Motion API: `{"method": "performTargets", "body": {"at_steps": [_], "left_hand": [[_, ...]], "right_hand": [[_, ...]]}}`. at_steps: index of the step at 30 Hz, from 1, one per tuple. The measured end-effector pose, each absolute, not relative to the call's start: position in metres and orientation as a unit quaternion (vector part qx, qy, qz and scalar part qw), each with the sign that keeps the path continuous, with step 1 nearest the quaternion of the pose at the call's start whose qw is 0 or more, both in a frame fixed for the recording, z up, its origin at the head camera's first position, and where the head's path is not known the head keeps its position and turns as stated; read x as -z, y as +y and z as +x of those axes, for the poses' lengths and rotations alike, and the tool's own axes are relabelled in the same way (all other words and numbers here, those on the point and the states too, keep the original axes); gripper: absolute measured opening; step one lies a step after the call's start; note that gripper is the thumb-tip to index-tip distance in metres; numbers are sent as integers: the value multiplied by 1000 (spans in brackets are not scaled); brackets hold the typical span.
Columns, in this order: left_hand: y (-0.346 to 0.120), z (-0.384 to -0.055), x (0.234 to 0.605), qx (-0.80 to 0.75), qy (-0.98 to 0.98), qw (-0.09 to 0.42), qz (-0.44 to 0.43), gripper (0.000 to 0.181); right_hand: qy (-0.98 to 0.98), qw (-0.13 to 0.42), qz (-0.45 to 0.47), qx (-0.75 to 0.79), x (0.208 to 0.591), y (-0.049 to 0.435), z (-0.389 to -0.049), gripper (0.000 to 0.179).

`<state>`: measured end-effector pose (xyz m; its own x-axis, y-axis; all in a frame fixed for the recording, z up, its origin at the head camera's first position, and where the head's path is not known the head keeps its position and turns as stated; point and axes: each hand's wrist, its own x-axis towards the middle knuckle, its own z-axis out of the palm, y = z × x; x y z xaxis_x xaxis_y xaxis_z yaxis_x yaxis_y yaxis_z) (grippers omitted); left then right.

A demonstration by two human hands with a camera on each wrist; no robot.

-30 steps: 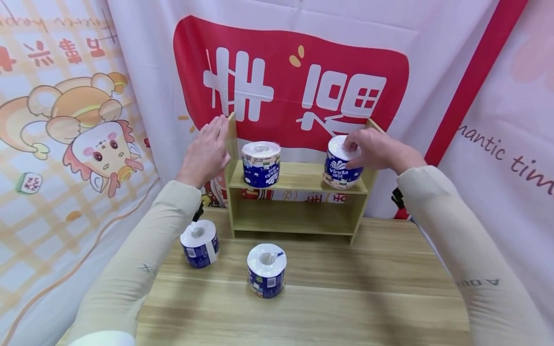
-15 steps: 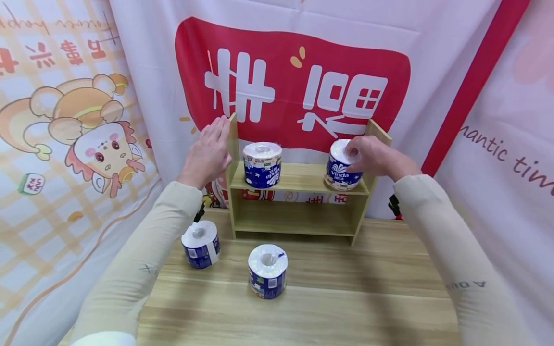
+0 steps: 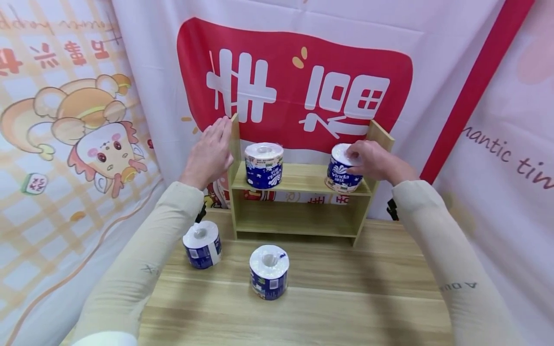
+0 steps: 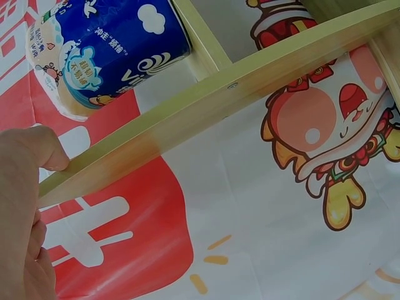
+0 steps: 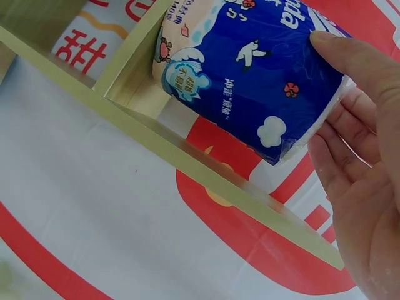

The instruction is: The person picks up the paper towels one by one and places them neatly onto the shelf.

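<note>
Standing at the frame's centre, the wooden shelf (image 3: 298, 216) bears on its upper board (image 3: 303, 175) a left roll (image 3: 264, 170) and a right roll (image 3: 339, 175). The right grip (image 3: 375, 161), partly closed, pinches the right roll; the left grip (image 3: 209, 154), closed narrower, holds the left panel (image 4: 144, 131). On the worktop (image 3: 329, 307), a front roll (image 3: 267, 278) stands lower centre, another roll (image 3: 202, 246) lower left.

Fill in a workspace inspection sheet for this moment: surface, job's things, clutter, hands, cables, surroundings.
Surface: wood-grain table.
Job's things: small two-level shelf; left upper roll with its label upside down; right upper roll with its label upright; left table roll and front table roll, both on end.
Clutter: nothing seen.
Hands: left hand grips the shelf's left side panel; right hand grips the right upper roll near its top.
Cables: nothing seen for certain.
Surroundings: printed cloth hangings behind and at both sides.
</note>
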<state>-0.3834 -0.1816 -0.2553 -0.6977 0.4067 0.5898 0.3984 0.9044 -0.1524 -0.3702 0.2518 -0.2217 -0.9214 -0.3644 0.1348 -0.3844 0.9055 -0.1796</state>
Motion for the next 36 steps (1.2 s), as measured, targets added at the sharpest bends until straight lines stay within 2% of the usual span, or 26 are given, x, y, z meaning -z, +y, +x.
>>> {"method": "performTargets", "body": {"at_steps": [22, 36], "left_hand": [[-177, -382, 260, -7, -922, 318, -220, 78], [-180, -382, 255, -5, -920, 327, -217, 82]], "right_hand": [[-979, 40, 184, -81, 229, 254, -375, 59], [-978, 48, 188, -78, 206, 249, -365, 59]]}}
